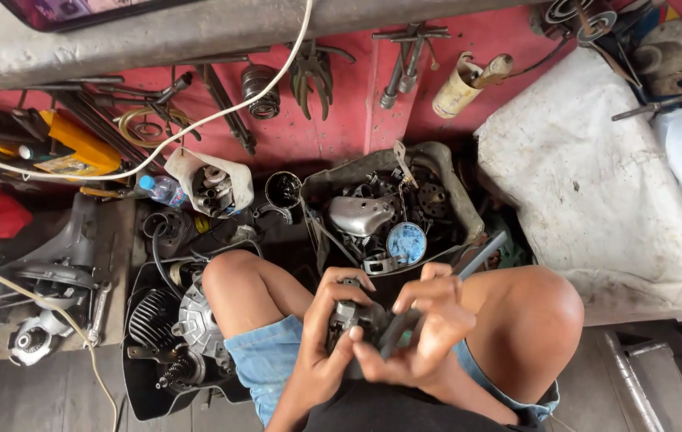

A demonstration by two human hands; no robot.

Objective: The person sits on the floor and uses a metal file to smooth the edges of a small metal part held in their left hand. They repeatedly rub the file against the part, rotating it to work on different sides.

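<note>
Pinching a small metal engine part [349,316], both hands' grip closes before a tub [445,164] of scrap.

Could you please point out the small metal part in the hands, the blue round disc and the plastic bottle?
small grey metal part [346,316]: head view, upper body.
blue round disc [406,242]: head view, face centre.
clear plastic bottle [166,190]: head view, body.

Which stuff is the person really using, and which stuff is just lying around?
Being used:
left hand
right hand
small metal part
dark tool

Just lying around:
bin of engine parts
finned engine
plastic bottle
white sack
pliers
</note>
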